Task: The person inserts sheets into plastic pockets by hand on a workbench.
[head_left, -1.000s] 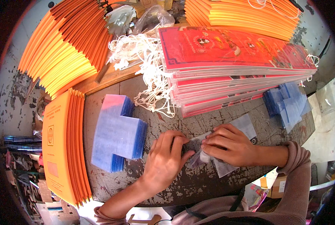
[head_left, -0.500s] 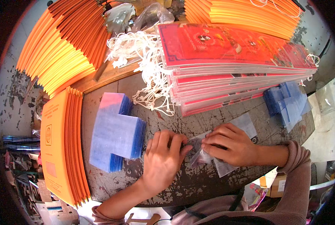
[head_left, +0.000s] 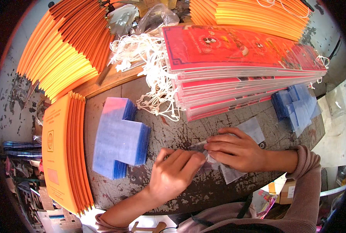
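Note:
My left hand [head_left: 175,173] and my right hand [head_left: 235,149] meet over a clear plastic sheet [head_left: 241,151] lying on the worn dark table [head_left: 173,132]. Both pinch the sheet where their fingertips touch, near its left end. The sheet's far corner sticks out past my right hand. To the left of my left hand lies a stepped stack of blue-tinted plastic sheets [head_left: 118,138]. A second, smaller pile of blue sheets [head_left: 297,106] rests at the right edge of the table.
A tall stack of red flat bags [head_left: 243,66] with white cord handles [head_left: 149,70] fills the back of the table. Orange flat bags stand at the left [head_left: 62,155], upper left [head_left: 64,46] and top right [head_left: 250,13]. Cluttered floor lies beyond the table edges.
My left hand has slid right, from beside the blue stack to the sheet, until its fingertips meet my right hand. My right hand has barely moved.

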